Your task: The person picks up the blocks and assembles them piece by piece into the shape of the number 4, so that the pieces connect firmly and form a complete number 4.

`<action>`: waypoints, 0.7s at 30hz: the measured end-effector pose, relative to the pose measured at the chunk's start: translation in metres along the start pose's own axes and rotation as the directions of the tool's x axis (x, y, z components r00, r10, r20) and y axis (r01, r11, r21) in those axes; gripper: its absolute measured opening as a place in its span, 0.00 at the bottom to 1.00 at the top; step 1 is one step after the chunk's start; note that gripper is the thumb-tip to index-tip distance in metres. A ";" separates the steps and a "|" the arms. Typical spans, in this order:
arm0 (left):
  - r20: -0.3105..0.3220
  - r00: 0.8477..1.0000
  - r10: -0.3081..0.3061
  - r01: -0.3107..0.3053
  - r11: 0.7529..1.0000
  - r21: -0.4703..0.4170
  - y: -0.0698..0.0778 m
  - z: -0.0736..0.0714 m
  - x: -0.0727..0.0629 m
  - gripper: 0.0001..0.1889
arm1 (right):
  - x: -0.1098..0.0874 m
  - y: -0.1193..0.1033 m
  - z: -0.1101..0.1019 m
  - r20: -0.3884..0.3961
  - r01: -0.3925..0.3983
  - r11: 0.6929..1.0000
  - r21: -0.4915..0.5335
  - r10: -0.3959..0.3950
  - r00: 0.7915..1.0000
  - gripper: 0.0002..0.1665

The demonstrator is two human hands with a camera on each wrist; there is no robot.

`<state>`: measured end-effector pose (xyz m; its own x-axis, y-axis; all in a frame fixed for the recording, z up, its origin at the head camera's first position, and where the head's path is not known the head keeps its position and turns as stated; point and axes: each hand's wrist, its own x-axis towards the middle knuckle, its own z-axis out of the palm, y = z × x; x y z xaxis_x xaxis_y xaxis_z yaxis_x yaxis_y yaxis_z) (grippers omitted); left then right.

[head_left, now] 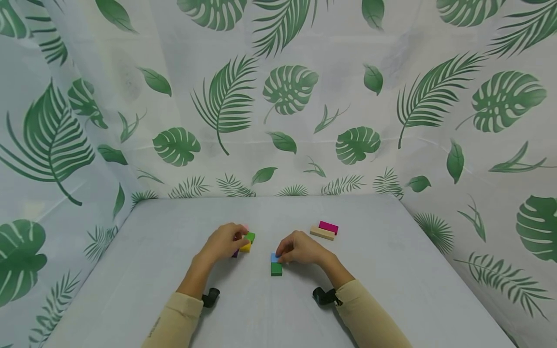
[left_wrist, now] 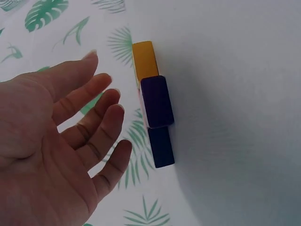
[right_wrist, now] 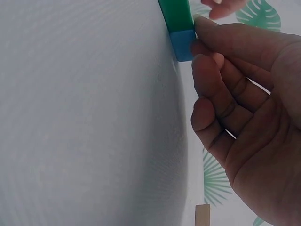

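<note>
My left hand (head_left: 224, 241) hovers by a cluster of small blocks. Of these, a light green block (head_left: 250, 236), a yellow block (head_left: 245, 247) and a purple block (left_wrist: 157, 101) show, plus a dark blue block (left_wrist: 161, 147). In the left wrist view its fingers are loosely bent and apart from the blocks. My right hand (head_left: 301, 249) pinches a light blue block (head_left: 274, 258) with thumb and index finger at its right side. That block lies against a dark green block (head_left: 276, 269) on the table. The fingertip contact is partly hidden.
A wooden-coloured block (head_left: 322, 233) and a magenta block (head_left: 328, 227) lie side by side farther back on the right of the white table (head_left: 370, 270). Leaf-patterned cloth (head_left: 322, 159) hangs behind and at both sides.
</note>
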<state>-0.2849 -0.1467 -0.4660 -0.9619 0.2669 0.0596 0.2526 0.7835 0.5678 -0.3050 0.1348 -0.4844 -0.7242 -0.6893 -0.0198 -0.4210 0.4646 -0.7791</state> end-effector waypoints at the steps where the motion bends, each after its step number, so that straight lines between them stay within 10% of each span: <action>1: 0.002 1.000 -0.004 0.004 1.000 0.006 0.000 0.001 0.000 0.13 | 0.000 0.000 0.000 0.001 0.000 1.000 0.002 0.000 1.000 0.04; 21: 0.009 1.000 -0.021 0.020 0.997 0.079 0.003 0.010 -0.001 0.09 | -0.001 -0.003 0.000 0.003 -0.021 1.000 0.004 0.021 1.000 0.04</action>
<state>-0.2823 -0.1383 -0.4726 -0.9659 0.2558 0.0403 0.2410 0.8305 0.5021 -0.3031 0.1345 -0.4818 -0.7313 -0.6810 -0.0375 -0.4036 0.4765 -0.7811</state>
